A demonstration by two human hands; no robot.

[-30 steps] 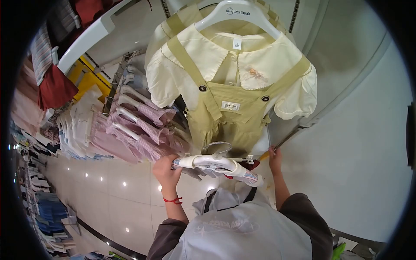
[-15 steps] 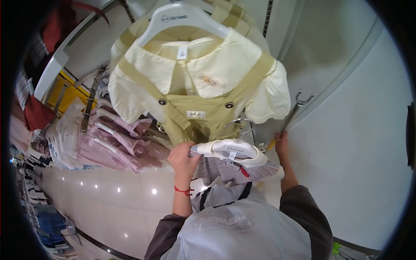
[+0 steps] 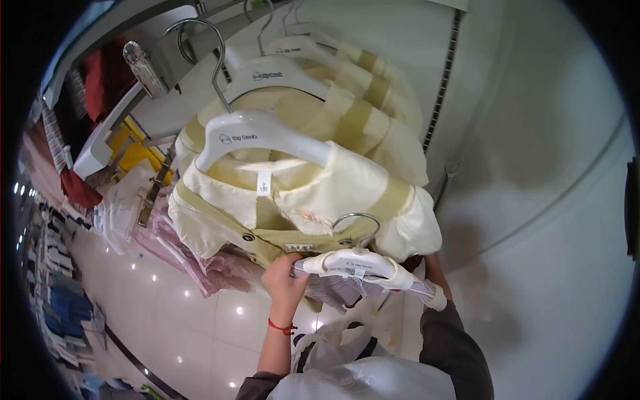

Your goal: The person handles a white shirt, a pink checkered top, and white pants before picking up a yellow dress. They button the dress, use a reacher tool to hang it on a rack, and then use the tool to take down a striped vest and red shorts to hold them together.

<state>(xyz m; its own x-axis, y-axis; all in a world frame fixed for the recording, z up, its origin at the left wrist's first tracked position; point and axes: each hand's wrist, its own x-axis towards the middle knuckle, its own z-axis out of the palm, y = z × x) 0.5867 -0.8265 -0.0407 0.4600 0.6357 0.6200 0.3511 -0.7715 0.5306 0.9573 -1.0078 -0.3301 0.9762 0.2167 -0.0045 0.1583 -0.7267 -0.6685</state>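
Note:
My left hand is closed on the left shoulder of a small striped garment with a white collar. It hangs on a white hanger whose metal hook points up. My right hand is mostly hidden behind the garment and a puffed sleeve. A thin hook pole with a forked tip slants down to that hand, which appears closed on it. Just beyond hangs a cream blouse with khaki overalls, on a white hanger.
More matching outfits hang behind on the wall rack. Pink garments hang lower left, with a red garment above them. A pale wall panel stands at right. Folded clothes lie at far left above the shiny tiled floor.
My view has tilted upward, showing more hangers and hooks on the rack. The right hand has gone behind the held garment, and the pole's tip sits farther left. My left hand keeps its grip.

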